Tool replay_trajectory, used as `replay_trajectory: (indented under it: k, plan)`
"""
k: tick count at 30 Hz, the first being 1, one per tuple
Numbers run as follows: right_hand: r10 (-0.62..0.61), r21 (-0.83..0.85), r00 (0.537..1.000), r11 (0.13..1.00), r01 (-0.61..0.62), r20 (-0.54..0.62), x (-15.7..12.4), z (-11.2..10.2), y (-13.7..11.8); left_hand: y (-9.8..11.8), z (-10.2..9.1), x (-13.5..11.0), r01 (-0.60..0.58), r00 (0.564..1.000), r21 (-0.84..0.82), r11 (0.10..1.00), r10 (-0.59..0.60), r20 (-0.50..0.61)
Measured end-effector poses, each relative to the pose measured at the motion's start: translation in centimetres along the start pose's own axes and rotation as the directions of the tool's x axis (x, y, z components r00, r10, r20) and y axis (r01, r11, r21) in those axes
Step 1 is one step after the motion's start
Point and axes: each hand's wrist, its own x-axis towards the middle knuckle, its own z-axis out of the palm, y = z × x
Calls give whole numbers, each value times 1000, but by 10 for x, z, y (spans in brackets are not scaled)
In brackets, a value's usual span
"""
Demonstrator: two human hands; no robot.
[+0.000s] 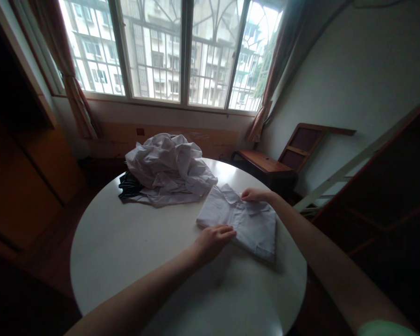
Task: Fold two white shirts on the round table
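A folded white shirt (243,223) lies on the right part of a round white table (133,252). My left hand (213,238) rests flat on the shirt's near left edge, fingers stretched toward the middle. My right hand (255,194) touches the collar at the far end, fingers pinched on the cloth. Both forearms reach in from the bottom of the view.
A heap of crumpled white clothes (168,168) with a dark garment (129,186) under it sits at the table's far side. A wooden chair (283,158) stands by the right wall. A barred window (175,51) and wooden cabinets surround the table.
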Motion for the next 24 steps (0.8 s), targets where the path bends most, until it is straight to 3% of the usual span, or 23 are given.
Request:
replay_trajectory:
  k: [11, 24]
  plan:
    - [-32, 254, 989, 967, -7, 148, -2, -12, 9, 0, 0, 0, -11, 1000, 5, 1000, 11, -1]
    - [-13, -18, 1000, 1000, 13, 3, 2, 1, 5, 1, -2, 0, 24, 1000, 8, 1000, -24, 17]
